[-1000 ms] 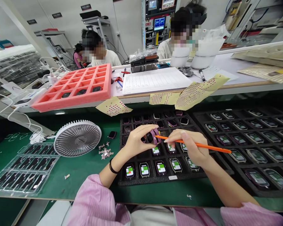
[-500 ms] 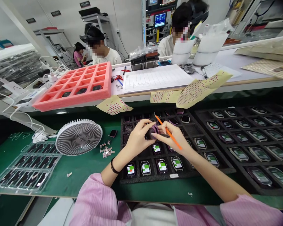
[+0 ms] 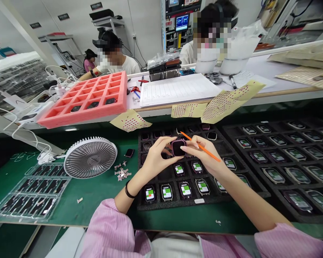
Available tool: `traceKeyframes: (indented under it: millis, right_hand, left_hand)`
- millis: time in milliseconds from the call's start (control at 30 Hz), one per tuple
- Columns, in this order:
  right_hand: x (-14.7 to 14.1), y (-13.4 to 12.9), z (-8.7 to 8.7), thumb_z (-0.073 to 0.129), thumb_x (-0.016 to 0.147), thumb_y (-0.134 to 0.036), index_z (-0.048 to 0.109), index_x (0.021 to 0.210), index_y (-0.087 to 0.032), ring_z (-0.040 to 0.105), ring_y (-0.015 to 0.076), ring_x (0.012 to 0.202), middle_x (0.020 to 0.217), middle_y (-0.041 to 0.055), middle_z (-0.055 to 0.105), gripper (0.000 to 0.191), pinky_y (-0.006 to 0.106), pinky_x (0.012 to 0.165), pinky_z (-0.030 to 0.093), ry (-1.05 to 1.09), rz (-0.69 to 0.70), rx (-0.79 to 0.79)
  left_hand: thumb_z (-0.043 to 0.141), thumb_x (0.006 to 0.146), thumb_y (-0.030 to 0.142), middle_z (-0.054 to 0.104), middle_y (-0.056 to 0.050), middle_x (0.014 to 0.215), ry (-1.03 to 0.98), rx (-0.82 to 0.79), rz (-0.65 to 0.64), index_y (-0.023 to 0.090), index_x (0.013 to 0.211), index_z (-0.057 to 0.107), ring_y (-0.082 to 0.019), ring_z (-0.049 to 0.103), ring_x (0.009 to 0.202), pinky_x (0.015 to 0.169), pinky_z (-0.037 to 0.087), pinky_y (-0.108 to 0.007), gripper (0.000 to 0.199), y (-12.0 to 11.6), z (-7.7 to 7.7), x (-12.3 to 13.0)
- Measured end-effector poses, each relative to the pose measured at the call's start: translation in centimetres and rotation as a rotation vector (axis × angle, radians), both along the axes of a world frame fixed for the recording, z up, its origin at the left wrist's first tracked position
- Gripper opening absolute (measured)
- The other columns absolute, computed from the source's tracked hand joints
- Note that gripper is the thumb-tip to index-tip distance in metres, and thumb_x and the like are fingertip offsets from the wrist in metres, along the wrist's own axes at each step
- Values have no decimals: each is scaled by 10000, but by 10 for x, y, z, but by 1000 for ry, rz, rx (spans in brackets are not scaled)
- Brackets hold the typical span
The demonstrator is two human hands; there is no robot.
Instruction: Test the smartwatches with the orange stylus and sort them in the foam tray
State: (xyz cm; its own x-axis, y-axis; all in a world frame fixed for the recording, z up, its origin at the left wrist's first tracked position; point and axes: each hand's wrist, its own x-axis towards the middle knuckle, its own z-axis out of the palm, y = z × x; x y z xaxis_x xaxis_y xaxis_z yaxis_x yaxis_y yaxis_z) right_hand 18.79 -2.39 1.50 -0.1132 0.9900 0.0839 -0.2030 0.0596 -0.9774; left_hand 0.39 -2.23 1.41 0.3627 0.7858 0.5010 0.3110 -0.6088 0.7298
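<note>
A purple-framed watch with a dark screen is raised above the black foam tray. My left hand grips its left side between thumb and fingers. At its right edge are the fingertips of my right hand, with the thumb on the screen. An orange stick is also held in my right hand, slanting up to the left. Below lie watches with lit green and white screens, such as a purple one in the front row.
A round fan stands left of the tray, beside small loose pieces and a dark watch. A clear plastic tray lies far left. On the shelf sits a pink foam tray. Another watch tray is at right. People sit beyond.
The watch has turned so its dark screen faces me. My right hand and the orange stick have shifted slightly right. Behind the shelf, a person's arm now reaches toward the pink tray.
</note>
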Motion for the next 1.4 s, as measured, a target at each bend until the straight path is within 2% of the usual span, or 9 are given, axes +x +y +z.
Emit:
traceKeyframes:
  millis: [133, 300, 633, 733, 833, 1000, 1100, 1267, 1400]
  right_hand:
    - [0, -2, 2, 761, 710, -454, 405, 609, -209, 617, 144, 686, 657, -26, 567, 444, 327, 714, 548, 44, 35, -48]
    - [0, -4, 6, 806, 660, -430, 370, 588, -208, 581, 124, 653, 624, -44, 496, 494, 297, 675, 554, 38, -12, -16]
    - [6, -2, 5, 776, 692, -455, 361, 595, -217, 608, 157, 721, 674, -16, 544, 488, 301, 659, 515, -33, -80, 84]
    - [37, 12, 1, 760, 695, -487, 347, 580, -228, 637, 213, 874, 653, -8, 535, 501, 332, 746, 504, -146, -235, 204]
    - [86, 29, -19, 737, 687, -539, 324, 562, -237, 636, 272, 984, 620, -2, 518, 526, 364, 825, 465, -370, -374, 258]
    - [145, 49, -74, 648, 679, -643, 313, 554, -249, 634, 263, 810, 572, -4, 469, 532, 353, 738, 434, -688, -411, 201]
    - [156, 50, -90, 599, 689, -668, 309, 560, -255, 566, 203, 620, 518, -27, 428, 521, 326, 637, 419, -746, -369, 154]
    - [158, 39, -76, 664, 687, -591, 354, 598, -252, 578, 212, 645, 644, 41, 603, 468, 344, 673, 425, -828, -424, 144]
    - [125, 14, -61, 592, 809, -527, 390, 643, -251, 586, 197, 617, 653, 31, 610, 380, 327, 654, 442, -914, -441, 282]
  left_hand:
    - [777, 725, 302, 609, -88, 1125, -90, -125, 4, 195, 1217, 592, -139, 655, 839, 696, 619, -258, 536, 0, 2, 1]
    - [797, 690, 280, 670, -94, 1067, -272, -368, 12, 161, 1237, 566, -126, 679, 735, 653, 605, -243, 605, 5, 5, -4]
    - [809, 658, 296, 636, -67, 1035, -404, -405, 49, 176, 1197, 528, -112, 653, 751, 613, 586, -212, 619, 10, 8, -8]
    - [774, 702, 304, 611, -74, 1094, -303, -361, 76, 197, 1169, 497, -109, 645, 773, 616, 574, -207, 554, 3, 2, -24]
    - [709, 764, 295, 627, -78, 1067, -97, -362, 115, 197, 1171, 480, -125, 649, 796, 633, 564, -221, 477, -8, -14, -52]
    - [584, 841, 298, 661, -63, 1019, 249, -370, 156, 216, 1226, 485, -185, 659, 883, 741, 576, -331, 406, -28, -53, -90]
    - [613, 824, 339, 645, -79, 1111, 474, -256, 194, 225, 1155, 549, -247, 623, 1032, 890, 530, -434, 357, -37, -67, -102]
    - [638, 808, 505, 528, -110, 1344, 747, -100, 209, 250, 1134, 624, -346, 470, 1270, 1018, 407, -542, 414, -40, -63, -113]
    - [521, 905, 463, 562, -100, 1293, 707, -60, 184, 236, 1109, 632, -300, 511, 1217, 985, 437, -477, 325, -34, -49, -88]
